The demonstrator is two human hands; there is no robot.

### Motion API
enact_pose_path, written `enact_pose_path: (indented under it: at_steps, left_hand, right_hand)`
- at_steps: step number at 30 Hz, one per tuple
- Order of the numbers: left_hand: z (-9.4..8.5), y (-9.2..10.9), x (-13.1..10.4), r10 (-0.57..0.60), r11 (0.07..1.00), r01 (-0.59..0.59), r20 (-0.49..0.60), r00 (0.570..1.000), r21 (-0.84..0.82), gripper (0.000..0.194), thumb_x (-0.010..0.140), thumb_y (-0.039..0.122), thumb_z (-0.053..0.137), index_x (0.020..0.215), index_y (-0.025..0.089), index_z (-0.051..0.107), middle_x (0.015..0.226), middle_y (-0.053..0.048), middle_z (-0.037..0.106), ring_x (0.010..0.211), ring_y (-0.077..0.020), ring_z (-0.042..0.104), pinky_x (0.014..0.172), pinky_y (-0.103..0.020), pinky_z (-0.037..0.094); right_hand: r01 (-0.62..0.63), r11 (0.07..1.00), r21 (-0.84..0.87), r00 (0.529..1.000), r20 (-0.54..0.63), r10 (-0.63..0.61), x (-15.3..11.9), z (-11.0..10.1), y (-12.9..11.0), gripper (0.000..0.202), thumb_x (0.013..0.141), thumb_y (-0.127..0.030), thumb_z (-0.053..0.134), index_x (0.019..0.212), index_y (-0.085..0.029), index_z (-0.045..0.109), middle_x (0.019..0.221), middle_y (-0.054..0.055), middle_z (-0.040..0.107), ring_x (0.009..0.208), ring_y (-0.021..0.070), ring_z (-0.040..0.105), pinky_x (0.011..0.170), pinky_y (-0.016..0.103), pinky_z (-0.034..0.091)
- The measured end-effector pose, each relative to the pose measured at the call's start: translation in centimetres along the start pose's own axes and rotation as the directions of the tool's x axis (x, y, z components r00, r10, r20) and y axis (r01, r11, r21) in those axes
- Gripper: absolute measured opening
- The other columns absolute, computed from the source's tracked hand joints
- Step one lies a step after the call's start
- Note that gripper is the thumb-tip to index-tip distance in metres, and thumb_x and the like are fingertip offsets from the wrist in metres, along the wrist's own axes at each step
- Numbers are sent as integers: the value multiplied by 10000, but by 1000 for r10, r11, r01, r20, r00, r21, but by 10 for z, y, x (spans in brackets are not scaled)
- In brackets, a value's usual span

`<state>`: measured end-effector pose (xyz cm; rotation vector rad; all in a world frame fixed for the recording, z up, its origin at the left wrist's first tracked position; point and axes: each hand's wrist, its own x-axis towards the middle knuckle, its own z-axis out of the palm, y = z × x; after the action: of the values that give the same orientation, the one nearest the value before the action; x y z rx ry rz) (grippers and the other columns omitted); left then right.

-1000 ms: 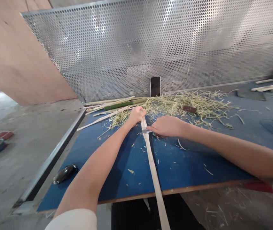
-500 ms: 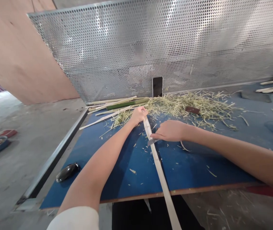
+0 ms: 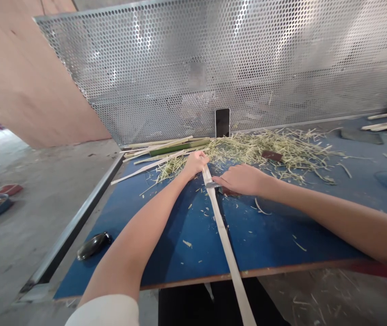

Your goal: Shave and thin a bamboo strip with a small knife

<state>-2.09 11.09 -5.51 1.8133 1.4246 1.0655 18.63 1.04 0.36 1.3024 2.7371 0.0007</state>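
Note:
A long pale strip, apparently bamboo (image 3: 225, 240), runs from the middle of the blue table down past its front edge. My left hand (image 3: 196, 164) pinches the strip's far end against the table. In my right hand (image 3: 243, 179) is a knife (image 3: 213, 184), its blade lying across the strip just below my left hand. My fingers cover most of the knife's handle. Thin pale shavings (image 3: 187, 243) are scattered on the table around the strip.
A heap of fine green-yellow shavings (image 3: 258, 147) lies along the back. Split strips and a green bamboo piece (image 3: 173, 147) are at back left. A phone (image 3: 222, 122) leans on the perforated metal panel (image 3: 166, 68). A dark glossy object (image 3: 93, 246) sits at front left.
My right hand and the knife have moved up the strip, away from me and closer to my left hand. My left hand stays at the strip's far end.

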Motion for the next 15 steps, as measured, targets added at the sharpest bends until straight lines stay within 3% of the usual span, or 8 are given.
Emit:
enact_pose_path:
  at_steps: [4,8,11,15]
  left_hand:
    - [1,-2,1,31,999,-31,9,999,22,198,814,293,733,708,235,577,583,47,501,618,-158,445,621,-294,308]
    - [2,-6,2,-8,999,7,-15,1000,-35,194,811,300,733,730,238,567,591,48,508,612,-156,455,619,-284,319]
    - [2,-8,3,-36,997,33,-29,999,-70,204,814,316,748,752,238,569,604,46,532,612,-155,474,621,-276,337]
    - [2,-9,3,-39,996,38,-11,999,-80,203,823,300,750,758,238,568,588,52,521,589,-148,464,606,-277,316]
  right_hand:
    - [3,995,95,991,135,-15,1,-9,6,893,1207,-593,157,614,-219,710,723,134,729,665,253,662,737,409,444]
    - [69,984,164,964,243,-108,-7,-10,5,829,1189,-653,248,684,-221,743,739,114,739,648,241,644,706,394,435]
    - [138,979,153,968,188,-165,-11,-2,3,812,1191,-658,247,778,-212,785,821,122,781,722,255,695,707,383,426]
    - [79,997,-22,996,34,-78,-5,9,10,705,1217,-510,252,983,-205,843,927,138,825,832,288,759,733,372,420]
